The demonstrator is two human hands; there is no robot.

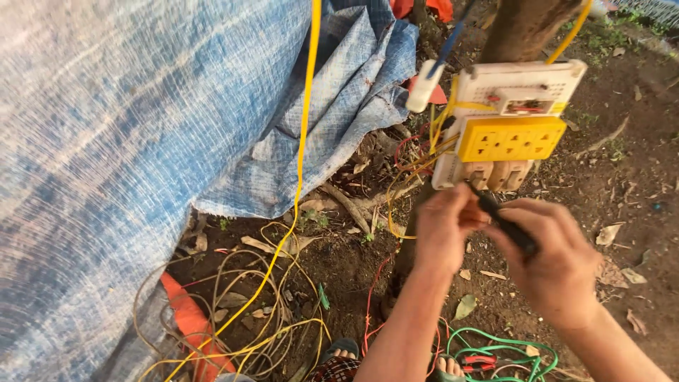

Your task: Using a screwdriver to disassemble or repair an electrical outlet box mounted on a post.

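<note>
Gripping a black-handled screwdriver (508,226) in our right hand (555,262), left hand (442,230) pinching its tip, we face the half-wired switchboard (506,134), loose wires (417,152) unconnected.

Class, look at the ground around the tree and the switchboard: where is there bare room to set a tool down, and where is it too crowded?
Bare soil lies right of the switchboard, with only scattered dry leaves. Another open patch of soil sits between the blue tarp and the left hand. It is crowded bottom left with the tangled wires, and near the green wire.
</note>
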